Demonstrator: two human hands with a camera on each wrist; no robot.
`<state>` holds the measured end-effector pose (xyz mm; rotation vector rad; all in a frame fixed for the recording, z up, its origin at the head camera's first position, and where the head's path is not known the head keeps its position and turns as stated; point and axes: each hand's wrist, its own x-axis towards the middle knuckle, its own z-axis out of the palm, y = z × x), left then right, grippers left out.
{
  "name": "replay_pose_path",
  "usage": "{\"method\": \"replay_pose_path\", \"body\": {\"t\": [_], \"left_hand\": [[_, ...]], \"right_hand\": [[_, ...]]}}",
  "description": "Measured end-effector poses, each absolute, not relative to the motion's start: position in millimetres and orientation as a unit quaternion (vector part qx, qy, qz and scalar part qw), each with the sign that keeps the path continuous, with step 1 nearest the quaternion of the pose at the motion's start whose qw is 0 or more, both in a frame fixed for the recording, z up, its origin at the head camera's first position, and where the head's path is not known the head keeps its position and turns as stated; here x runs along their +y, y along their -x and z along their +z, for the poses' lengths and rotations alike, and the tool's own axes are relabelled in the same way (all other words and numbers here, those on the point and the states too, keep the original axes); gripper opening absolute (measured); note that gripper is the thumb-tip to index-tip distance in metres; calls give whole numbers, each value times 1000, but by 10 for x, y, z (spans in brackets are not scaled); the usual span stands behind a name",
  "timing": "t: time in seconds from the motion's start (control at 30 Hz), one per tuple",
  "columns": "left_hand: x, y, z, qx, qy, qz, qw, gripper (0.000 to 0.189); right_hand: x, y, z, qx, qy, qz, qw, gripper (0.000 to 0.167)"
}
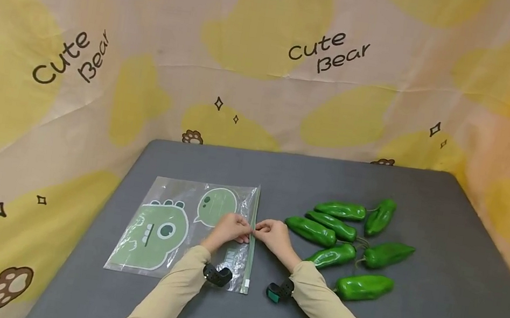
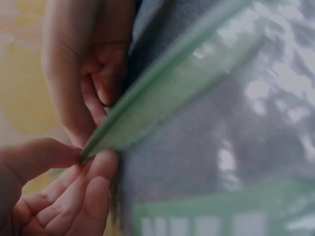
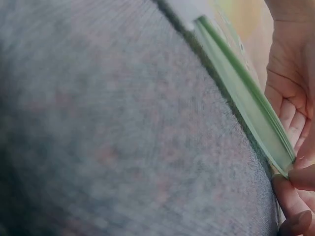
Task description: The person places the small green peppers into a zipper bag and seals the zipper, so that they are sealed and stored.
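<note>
A clear zip bag [image 1: 125, 249] printed with a green cartoon monster lies flat on the grey table, its green zip strip [image 1: 249, 259] facing right. Midway along that strip, my left hand [image 1: 229, 229] pinches the edge from the bag's side. My right hand [image 1: 276, 239] meets it there, pinching the same edge between thumb and finger from the right. In the right wrist view the green strip [image 3: 246, 93] stands raised, its two layers slightly apart near the fingertips. A white slider [image 1: 245, 283] sits at the strip's near end.
Several glossy green peppers lie in a loose group to the right of the bag, the closest pepper [image 1: 310, 231] just beyond my right hand. One pepper [image 1: 364, 288] lies nearer the front. Behind the table [image 1: 437, 293] hangs a patterned cloth [image 1: 263, 30].
</note>
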<state>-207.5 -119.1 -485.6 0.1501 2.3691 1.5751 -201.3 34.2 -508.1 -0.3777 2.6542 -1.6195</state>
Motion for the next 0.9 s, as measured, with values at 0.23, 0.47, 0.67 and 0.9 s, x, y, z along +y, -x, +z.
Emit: {"method": "replay_pose_path", "body": {"t": [0.23,0.47,0.67,0.9], "left_hand": [[-1145,2075,-4752,840,-31,526,128,5],[-1087,2072,-4709,871,-52,469,137,8],[-1024,2072,-4711,899,-75,424,85,10],[-1036,2060,-4732,918,-81,387,41,17]], "right_hand": [[321,2032,-5106,851,131,-509,-6,4],[333,2014,-5110,851,129,-507,-34,7],[356,2027,-5103,849,131,-510,-41,7],[350,2049,-5122,867,121,-482,-30,9]]}}
